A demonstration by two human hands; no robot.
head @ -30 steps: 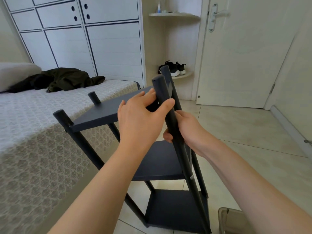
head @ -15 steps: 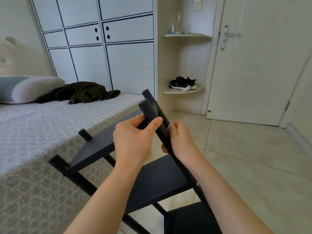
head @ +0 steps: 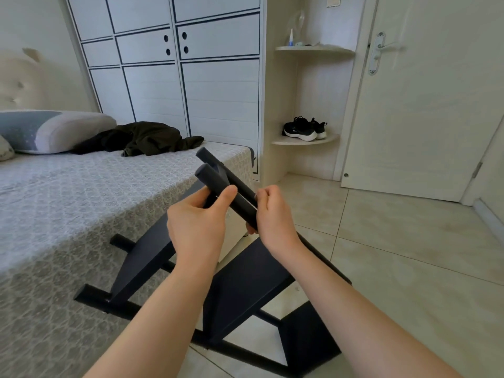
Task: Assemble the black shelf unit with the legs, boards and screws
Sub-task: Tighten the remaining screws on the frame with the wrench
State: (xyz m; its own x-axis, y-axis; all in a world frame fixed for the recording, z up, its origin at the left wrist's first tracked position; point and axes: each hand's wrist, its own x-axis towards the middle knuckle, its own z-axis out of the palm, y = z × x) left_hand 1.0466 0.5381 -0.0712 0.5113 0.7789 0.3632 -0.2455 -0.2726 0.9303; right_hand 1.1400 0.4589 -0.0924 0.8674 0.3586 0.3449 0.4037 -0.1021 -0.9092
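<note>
Black shelf unit (head: 240, 290) in the lower centre of the frame, tipped hard over toward the bed (head: 81, 203), long axis slanting from the lower right up to the upper left. Two round matte legs (head: 215, 181) side by side at centre frame, blunt flat ends aimed up-left over the corner of the bed; two more leg ends (head: 117, 240) poking out at lower left, close against the side of the bed, contact not clear. Three flat rectangular boards (head: 144, 263) fixed between the legs, smooth and matte, all slanted, the lowest down by the tiled floor (head: 409, 268) at lower right. Left hand (head: 196, 227) clamped on the nearer leg just below its end, thumb laid across the tube. Right hand (head: 275, 219) wrapped round the same pair of legs just beside it, fingers curled over, the two hands nearly touching. Bed under a grey patterned cover of woven look, with a soft pillow (head: 54, 129) and a crumpled dark garment (head: 141, 137) at upper left. White panelled wardrobe (head: 191, 77) behind, black shoes (head: 302, 129) on a curved corner shelf, pale door (head: 422, 105) at right.
</note>
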